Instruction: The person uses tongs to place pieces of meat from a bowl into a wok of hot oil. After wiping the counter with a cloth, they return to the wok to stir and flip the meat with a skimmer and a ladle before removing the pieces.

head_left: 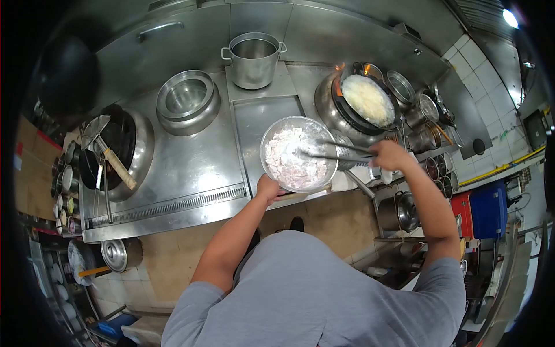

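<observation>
Two grips: left hand (267, 189) holds bowl (328, 171), right hand (389, 155) clasps rods (342, 158).
White-coated pieces (287, 151) seem soft; rim (262, 149) suits holding.

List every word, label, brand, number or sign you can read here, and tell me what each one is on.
None can be read.
Bowl and tall pot: no lettering shows.
Grey shirt: no print shows on the visible part.
Blue box and small containers at the far left: too small or blurred to tell.
</observation>
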